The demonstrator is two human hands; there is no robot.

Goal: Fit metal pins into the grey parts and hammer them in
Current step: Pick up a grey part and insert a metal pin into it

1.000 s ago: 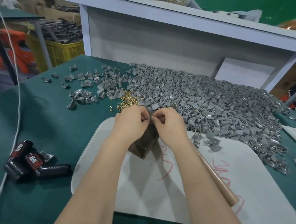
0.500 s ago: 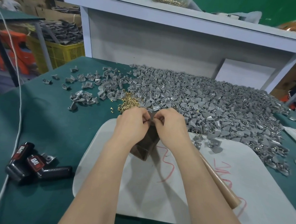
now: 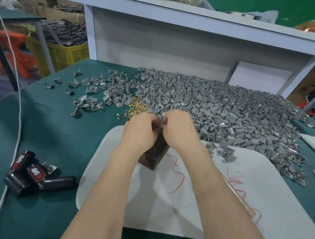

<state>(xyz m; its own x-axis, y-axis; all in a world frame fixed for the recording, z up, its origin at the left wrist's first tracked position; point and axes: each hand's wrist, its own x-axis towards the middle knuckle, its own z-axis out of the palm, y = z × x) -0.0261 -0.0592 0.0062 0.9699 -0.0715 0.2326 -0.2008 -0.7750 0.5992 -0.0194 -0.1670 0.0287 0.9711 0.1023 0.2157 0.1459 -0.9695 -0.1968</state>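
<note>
Holding one grey part (image 3: pixel 160 119) just above the dark block (image 3: pixel 154 156) on the white mat (image 3: pixel 185 209), right in front of the big heap of grey parts (image 3: pixel 224 112). Pinching it from both sides, with the left hand (image 3: pixel 142 131) and the right hand (image 3: pixel 179 131) both curled tight around it. Can't tell whether a pin is in yet: hidden behind fingertips. Looks light, stiff, probably slick on the curved face, so better gripped by the flat edges, keeping the holes clear. Calls for a fine fingertip pinch on the brass pins (image 3: pixel 135 106) beside the heap: tiny, easily dropped. Leaving the wooden hammer handle (image 3: pixel 239 199) on the mat by the right forearm, not in hand.
</note>
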